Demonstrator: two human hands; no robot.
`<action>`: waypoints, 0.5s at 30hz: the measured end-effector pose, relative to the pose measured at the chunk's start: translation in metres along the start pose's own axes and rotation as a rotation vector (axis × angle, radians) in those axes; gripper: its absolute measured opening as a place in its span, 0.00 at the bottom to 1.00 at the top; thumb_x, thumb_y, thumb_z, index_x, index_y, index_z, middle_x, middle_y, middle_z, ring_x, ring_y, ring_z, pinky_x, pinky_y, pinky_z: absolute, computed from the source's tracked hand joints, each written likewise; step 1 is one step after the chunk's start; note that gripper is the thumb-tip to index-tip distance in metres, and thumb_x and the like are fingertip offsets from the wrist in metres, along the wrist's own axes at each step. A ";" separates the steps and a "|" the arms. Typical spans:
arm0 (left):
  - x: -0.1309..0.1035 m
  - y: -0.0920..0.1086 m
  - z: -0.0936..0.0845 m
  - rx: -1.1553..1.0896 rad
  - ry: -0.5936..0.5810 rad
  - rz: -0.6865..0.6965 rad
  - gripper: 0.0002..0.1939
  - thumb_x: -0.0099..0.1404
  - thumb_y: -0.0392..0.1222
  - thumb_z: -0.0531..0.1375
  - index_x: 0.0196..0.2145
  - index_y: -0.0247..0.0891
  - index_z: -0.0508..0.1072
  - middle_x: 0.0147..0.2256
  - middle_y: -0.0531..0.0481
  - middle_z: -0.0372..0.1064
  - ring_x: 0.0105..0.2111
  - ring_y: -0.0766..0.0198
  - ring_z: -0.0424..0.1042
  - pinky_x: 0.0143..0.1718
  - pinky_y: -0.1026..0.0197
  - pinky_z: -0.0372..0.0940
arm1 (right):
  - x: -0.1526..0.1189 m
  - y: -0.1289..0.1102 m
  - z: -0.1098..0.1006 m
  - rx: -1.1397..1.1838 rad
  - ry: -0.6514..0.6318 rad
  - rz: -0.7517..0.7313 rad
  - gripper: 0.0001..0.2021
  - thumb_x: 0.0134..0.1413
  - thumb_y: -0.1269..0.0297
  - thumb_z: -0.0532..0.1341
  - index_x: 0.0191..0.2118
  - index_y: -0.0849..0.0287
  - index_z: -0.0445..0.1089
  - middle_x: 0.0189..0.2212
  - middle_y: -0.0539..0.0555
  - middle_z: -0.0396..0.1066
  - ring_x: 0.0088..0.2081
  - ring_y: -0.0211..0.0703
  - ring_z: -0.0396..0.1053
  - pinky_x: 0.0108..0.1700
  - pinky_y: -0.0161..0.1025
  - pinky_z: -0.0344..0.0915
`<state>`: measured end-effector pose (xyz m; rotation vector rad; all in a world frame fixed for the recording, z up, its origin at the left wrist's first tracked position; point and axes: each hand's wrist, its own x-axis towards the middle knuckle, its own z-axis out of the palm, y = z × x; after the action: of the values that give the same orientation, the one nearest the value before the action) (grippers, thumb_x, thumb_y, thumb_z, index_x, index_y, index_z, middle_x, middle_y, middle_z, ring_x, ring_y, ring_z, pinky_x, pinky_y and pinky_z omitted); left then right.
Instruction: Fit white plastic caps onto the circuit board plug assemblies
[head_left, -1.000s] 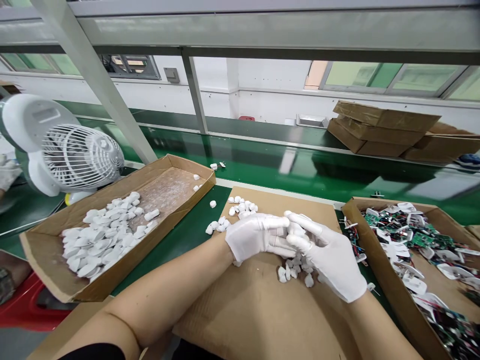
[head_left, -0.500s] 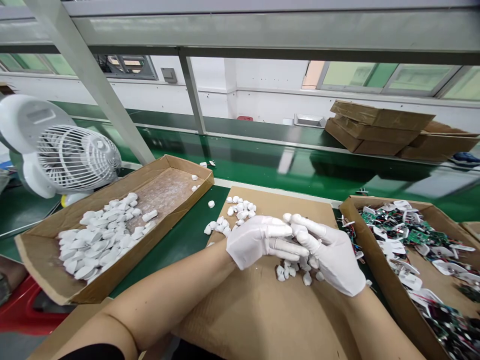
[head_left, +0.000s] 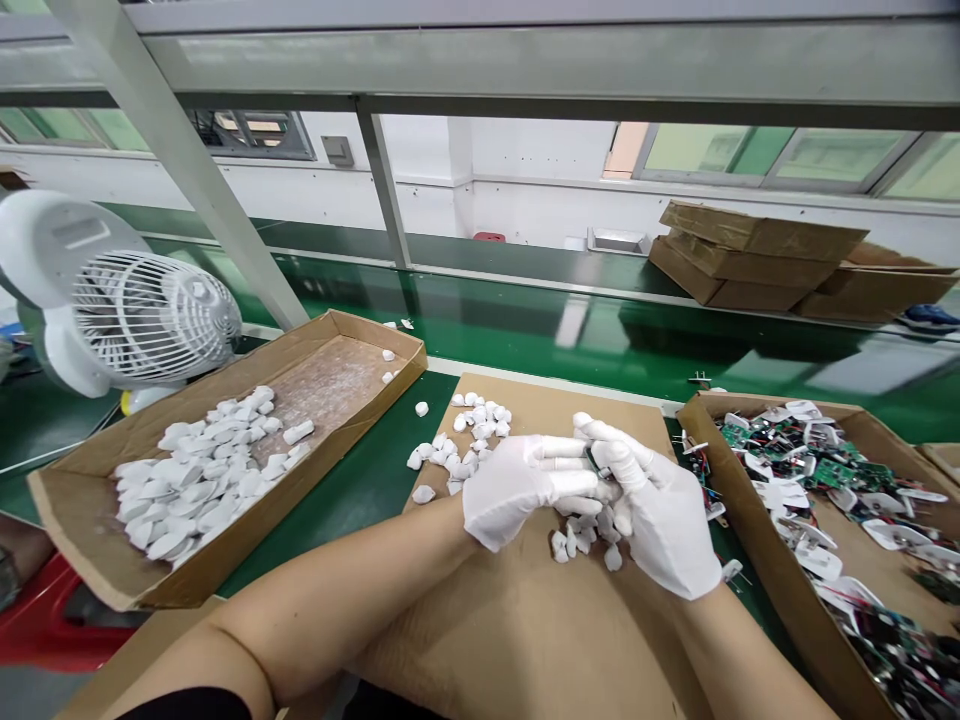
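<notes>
My left hand [head_left: 529, 485] and my right hand [head_left: 656, 505], both in white gloves, meet above a cardboard sheet [head_left: 510, 630]. Between their closed fingers is a small object with a dark part showing, mostly hidden by the gloves. Just below the fingers lies a cluster of small white pieces [head_left: 577, 538]. More white pieces [head_left: 480, 415] are spread at the sheet's upper left, beyond my left hand.
On the left, a cardboard tray [head_left: 330, 440] holds many white pieces, with a white fan [head_left: 150, 310] behind it. At right, another box [head_left: 757, 520] contains circuit boards and wires. Cardboard boxes [head_left: 757, 255] stand across the green line [head_left: 510, 320].
My left hand has shifted slightly down, and the fingers of both hands have moved around the small object. A dark part of it now shows between them.
</notes>
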<state>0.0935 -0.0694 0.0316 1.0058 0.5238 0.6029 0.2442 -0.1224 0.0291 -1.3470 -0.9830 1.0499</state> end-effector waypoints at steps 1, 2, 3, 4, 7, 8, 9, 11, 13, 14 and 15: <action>0.000 -0.001 0.000 0.002 0.023 0.017 0.27 0.51 0.48 0.72 0.46 0.32 0.77 0.47 0.35 0.73 0.46 0.46 0.75 0.51 0.44 0.68 | 0.000 0.000 -0.001 -0.034 0.002 -0.011 0.28 0.54 0.47 0.64 0.57 0.56 0.72 0.33 0.54 0.76 0.14 0.28 0.51 0.13 0.32 0.56; 0.001 -0.001 0.000 0.005 0.038 0.033 0.28 0.52 0.50 0.71 0.48 0.32 0.77 0.46 0.34 0.74 0.45 0.47 0.75 0.51 0.44 0.68 | 0.000 0.000 -0.002 -0.073 -0.005 -0.025 0.28 0.55 0.47 0.63 0.58 0.56 0.71 0.31 0.53 0.76 0.14 0.29 0.51 0.13 0.32 0.55; 0.001 0.000 -0.001 0.010 0.044 0.045 0.29 0.54 0.52 0.69 0.49 0.31 0.76 0.45 0.34 0.74 0.44 0.47 0.76 0.51 0.44 0.69 | 0.000 0.000 -0.003 -0.118 -0.031 -0.047 0.28 0.57 0.46 0.61 0.59 0.55 0.69 0.32 0.53 0.76 0.15 0.31 0.53 0.14 0.33 0.56; 0.001 0.000 -0.001 0.018 0.040 0.051 0.29 0.55 0.53 0.68 0.49 0.31 0.76 0.45 0.34 0.74 0.43 0.48 0.76 0.51 0.45 0.69 | 0.001 0.001 -0.005 -0.171 -0.061 -0.091 0.29 0.59 0.45 0.59 0.62 0.53 0.67 0.35 0.53 0.77 0.16 0.32 0.56 0.16 0.34 0.60; 0.003 0.004 -0.004 0.061 0.039 0.071 0.26 0.57 0.51 0.68 0.50 0.34 0.76 0.47 0.36 0.73 0.45 0.50 0.75 0.52 0.48 0.69 | 0.003 0.004 -0.010 -0.395 -0.117 -0.326 0.35 0.59 0.46 0.60 0.68 0.49 0.54 0.50 0.54 0.74 0.28 0.40 0.70 0.33 0.38 0.71; 0.003 0.005 -0.005 0.082 0.039 0.073 0.24 0.57 0.49 0.68 0.49 0.35 0.77 0.48 0.38 0.73 0.47 0.50 0.74 0.52 0.50 0.68 | 0.004 0.004 -0.011 -0.463 -0.121 -0.401 0.37 0.58 0.47 0.61 0.69 0.48 0.51 0.53 0.53 0.72 0.35 0.43 0.72 0.40 0.40 0.71; 0.003 0.005 -0.006 0.099 0.043 0.071 0.23 0.57 0.48 0.68 0.49 0.35 0.77 0.47 0.39 0.74 0.47 0.51 0.74 0.52 0.51 0.68 | 0.004 0.005 -0.011 -0.510 -0.115 -0.451 0.37 0.58 0.49 0.62 0.70 0.48 0.49 0.54 0.52 0.71 0.39 0.46 0.72 0.45 0.40 0.70; 0.003 0.005 -0.007 0.114 0.050 0.049 0.22 0.57 0.47 0.68 0.48 0.35 0.77 0.44 0.41 0.75 0.45 0.52 0.75 0.51 0.53 0.69 | 0.004 0.007 -0.011 -0.547 -0.102 -0.491 0.32 0.61 0.53 0.60 0.68 0.49 0.53 0.51 0.51 0.73 0.43 0.46 0.72 0.48 0.40 0.68; 0.002 0.004 -0.007 0.111 0.070 0.011 0.23 0.55 0.47 0.69 0.47 0.34 0.78 0.40 0.42 0.75 0.42 0.53 0.76 0.49 0.53 0.70 | 0.003 0.009 -0.011 -0.554 -0.087 -0.518 0.25 0.65 0.55 0.56 0.66 0.50 0.59 0.45 0.51 0.76 0.40 0.45 0.73 0.45 0.39 0.69; 0.001 0.004 -0.007 0.115 0.083 -0.003 0.23 0.54 0.47 0.69 0.46 0.33 0.78 0.38 0.43 0.76 0.40 0.54 0.76 0.47 0.53 0.70 | 0.002 0.009 -0.011 -0.570 -0.082 -0.536 0.24 0.66 0.55 0.55 0.65 0.51 0.60 0.44 0.51 0.76 0.39 0.45 0.73 0.44 0.39 0.69; 0.001 0.004 -0.007 0.133 0.093 -0.013 0.23 0.54 0.48 0.69 0.45 0.34 0.78 0.37 0.43 0.76 0.39 0.54 0.76 0.46 0.53 0.70 | 0.002 0.009 -0.013 -0.600 -0.085 -0.559 0.25 0.66 0.55 0.55 0.66 0.51 0.60 0.44 0.51 0.76 0.38 0.45 0.73 0.43 0.39 0.69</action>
<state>0.0887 -0.0629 0.0322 1.1030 0.6588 0.6118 0.2568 -0.1239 0.0200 -1.3686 -1.7060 0.3942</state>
